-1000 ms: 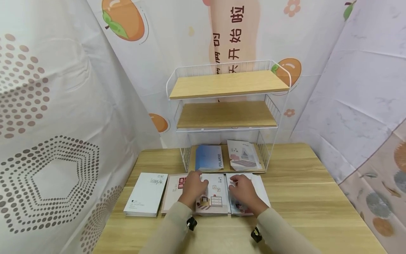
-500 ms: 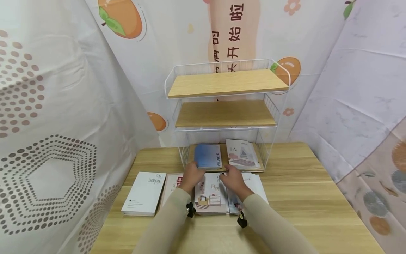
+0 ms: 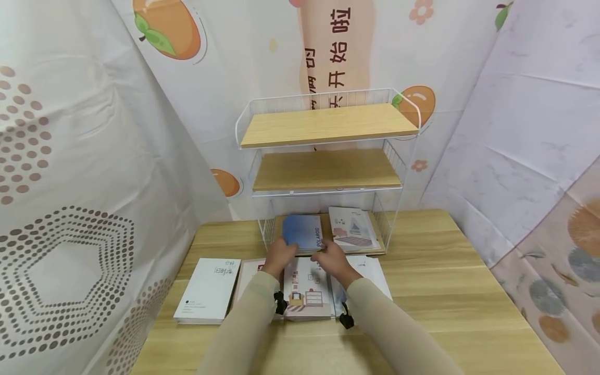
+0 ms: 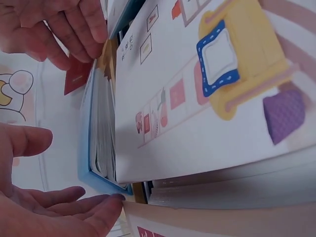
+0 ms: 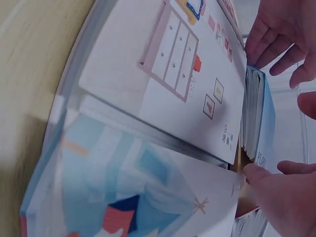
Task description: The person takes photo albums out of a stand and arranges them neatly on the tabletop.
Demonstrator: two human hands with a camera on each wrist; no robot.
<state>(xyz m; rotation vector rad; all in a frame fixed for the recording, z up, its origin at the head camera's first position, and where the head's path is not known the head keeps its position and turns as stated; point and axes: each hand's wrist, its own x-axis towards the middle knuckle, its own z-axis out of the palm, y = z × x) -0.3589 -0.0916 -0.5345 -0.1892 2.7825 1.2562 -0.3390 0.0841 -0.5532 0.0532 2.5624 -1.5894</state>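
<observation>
A blue-and-white book marked POLAROID [image 3: 303, 232] lies on the bottom shelf, its page edges facing me in both wrist views. My left hand [image 3: 280, 255] is at its near left corner, fingers extended in the left wrist view, fingertips right by the blue cover. At the near right corner is my right hand [image 3: 333, 262], thumb and fingers spread apart in the right wrist view. Neither hand grips anything. Below them on the table lies a white book [image 3: 307, 291] with a drawn room. The right forearm partly covers another illustrated book [image 3: 375, 273].
A white wire rack with wooden shelves [image 3: 328, 169] stands at the back, its middle shelf above the hands. Pale illustrated books [image 3: 353, 229] lie on the bottom shelf's right side. A white book [image 3: 208, 289] and a pinkish book [image 3: 246, 276] lie on the table to the left.
Both hands have moved forward from the table books to the near corners of the blue POLAROID book. The head view has shifted slightly. The books stay in place.
</observation>
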